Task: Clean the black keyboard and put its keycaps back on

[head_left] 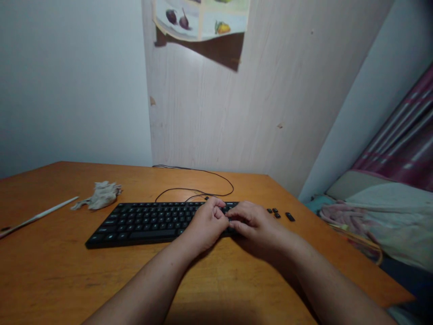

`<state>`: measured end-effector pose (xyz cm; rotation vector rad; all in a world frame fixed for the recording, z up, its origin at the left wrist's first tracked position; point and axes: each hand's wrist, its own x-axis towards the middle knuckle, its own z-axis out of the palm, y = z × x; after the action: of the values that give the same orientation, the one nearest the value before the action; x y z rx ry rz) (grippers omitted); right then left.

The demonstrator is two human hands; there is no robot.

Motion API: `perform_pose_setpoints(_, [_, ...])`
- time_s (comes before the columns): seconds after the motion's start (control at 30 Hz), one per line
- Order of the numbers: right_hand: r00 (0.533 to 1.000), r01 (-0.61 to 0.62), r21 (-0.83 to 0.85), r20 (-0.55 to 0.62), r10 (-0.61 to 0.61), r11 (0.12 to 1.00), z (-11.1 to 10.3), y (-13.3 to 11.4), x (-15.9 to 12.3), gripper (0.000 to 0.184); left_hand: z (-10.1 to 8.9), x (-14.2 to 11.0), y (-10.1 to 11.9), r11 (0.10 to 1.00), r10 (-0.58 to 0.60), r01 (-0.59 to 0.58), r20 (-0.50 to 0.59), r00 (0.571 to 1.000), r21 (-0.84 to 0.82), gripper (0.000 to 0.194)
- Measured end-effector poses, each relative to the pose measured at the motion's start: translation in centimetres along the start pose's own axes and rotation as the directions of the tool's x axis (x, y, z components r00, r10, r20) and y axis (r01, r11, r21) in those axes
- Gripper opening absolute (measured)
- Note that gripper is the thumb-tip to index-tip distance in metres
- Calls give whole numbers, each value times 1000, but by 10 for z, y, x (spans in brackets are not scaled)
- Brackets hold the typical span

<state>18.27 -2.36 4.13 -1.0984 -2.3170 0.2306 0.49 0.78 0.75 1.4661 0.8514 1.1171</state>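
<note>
A black keyboard (145,221) lies on the orange wooden table (61,271). Both my hands rest on its right end. My left hand (205,225) has its fingers curled and pinched over the keys. My right hand (253,223) is beside it, fingers bent and pressed down on the keys. What the fingertips hold, if anything, is hidden. Several loose black keycaps (280,214) lie on the table just right of the keyboard. The keyboard's black cable (216,178) loops behind it.
A crumpled grey cloth (99,195) lies left of the keyboard, and a thin white stick (40,216) lies near the table's left edge. A wooden panel with a picture stands behind. Bedding and a striped cloth (389,198) are on the right.
</note>
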Motion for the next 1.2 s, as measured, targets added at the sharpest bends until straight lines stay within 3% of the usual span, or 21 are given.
perform_pose_setpoints(0.17, [1000,-2,-70,-16,1,998,-5,8,-1,10,0,-1,3,999,3,-3,8,1000,-34,34])
perform_pose_setpoints(0.4, [971,-196,-82,-157,181,977,-25,59,-7,12,-6,3,4,1000,19,-18,-96,995,13,32])
perform_pose_setpoints(0.6, [957,-288,-115,-62,283,951,-20,80,-13,9,-7,4,6,1000,9,-7,-128,992,13,29])
perform_pose_setpoints(0.8, [969,-240,-159,22,246,958,-11,85,-13,9,-6,3,6,999,3,2,-125,992,42,28])
perform_pose_setpoints(1.0, [959,-206,-251,138,246,946,-11,80,-11,13,-9,8,-4,982,75,-55,-104,992,182,26])
perform_pose_setpoints(1.2, [952,-202,-328,156,263,923,-12,78,-10,19,-9,8,-5,969,92,-67,-96,991,237,25])
